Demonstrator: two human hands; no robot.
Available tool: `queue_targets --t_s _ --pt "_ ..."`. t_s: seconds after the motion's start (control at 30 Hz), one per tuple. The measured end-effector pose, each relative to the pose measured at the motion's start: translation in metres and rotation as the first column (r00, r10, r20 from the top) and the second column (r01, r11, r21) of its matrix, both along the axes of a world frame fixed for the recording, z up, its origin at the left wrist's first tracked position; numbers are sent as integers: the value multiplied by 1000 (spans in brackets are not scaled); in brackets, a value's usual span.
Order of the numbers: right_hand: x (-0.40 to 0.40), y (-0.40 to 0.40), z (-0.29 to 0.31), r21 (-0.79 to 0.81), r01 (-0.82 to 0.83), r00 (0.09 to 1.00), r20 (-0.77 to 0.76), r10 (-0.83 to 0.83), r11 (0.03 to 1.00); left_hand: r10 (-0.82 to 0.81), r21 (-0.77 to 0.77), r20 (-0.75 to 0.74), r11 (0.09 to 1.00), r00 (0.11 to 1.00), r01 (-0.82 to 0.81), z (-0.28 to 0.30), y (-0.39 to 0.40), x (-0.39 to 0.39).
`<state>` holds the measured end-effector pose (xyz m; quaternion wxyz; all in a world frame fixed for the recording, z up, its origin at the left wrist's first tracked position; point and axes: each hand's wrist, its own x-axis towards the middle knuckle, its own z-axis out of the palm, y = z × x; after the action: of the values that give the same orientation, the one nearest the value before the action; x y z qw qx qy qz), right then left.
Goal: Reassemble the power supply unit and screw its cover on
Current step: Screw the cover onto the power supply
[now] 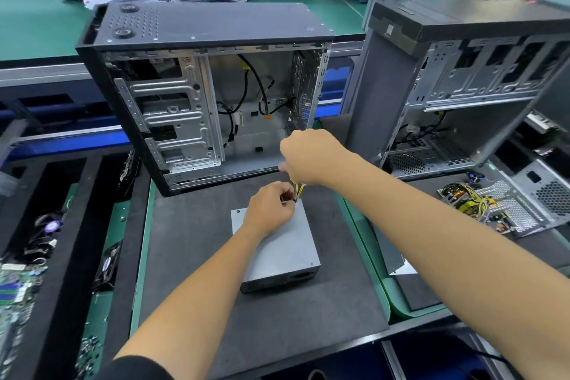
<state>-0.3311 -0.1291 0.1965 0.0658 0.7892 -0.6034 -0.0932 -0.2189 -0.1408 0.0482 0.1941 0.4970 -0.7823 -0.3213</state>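
Power supply unit (279, 251) sits cover-on, flat on the dark grey mat (191, 256), centre of frame, just in front of the open PC case (203, 83). Left hand (269, 210) rests on the unit's far end, over the top cover — fingers curled and pinched at the far right corner, where the yellow and black wires (297, 190) come out. What exactly the fingertips have hold of is too small to tell; looks like the wire bundle or something right at its exit point. Right hand (310, 156) is above and just beyond that corner, closed into a fist with the wires running up into it — gripping the bundle from above. Left forearm comes in from bottom-left, dark sleeve (138, 369) pushed up near the elbow; right forearm crosses in from the right edge, wrist bent down. Second open case (468, 95) and a gutted supply with loose boards (499, 207) sit well off to the right.
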Motion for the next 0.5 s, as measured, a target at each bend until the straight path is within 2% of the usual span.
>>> queue_targets --t_s 0.1,0.2,0.23,0.33,0.43,0.5 --pt "-2 0 -2 13 41 999 7 -41 999 -9 -5 -4 1000 1000 9 0 0 1" --pt "-6 1 -1 241 -1 975 217 -53 971 -1 -4 -11 1000 1000 1 -1 0 1" --pt "-6 0 1 279 -36 970 241 -34 960 -1 -5 -13 1000 1000 1 -1 0 1" --pt "-4 -2 6 199 -63 987 158 31 978 -19 -10 -9 1000 1000 19 0 0 1" --pt "0 -3 5 81 3 999 40 -6 997 -23 -7 -9 1000 1000 23 1 0 1" --pt "0 -1 2 75 58 998 18 -60 995 -23 -9 -6 1000 1000 23 1 0 1"
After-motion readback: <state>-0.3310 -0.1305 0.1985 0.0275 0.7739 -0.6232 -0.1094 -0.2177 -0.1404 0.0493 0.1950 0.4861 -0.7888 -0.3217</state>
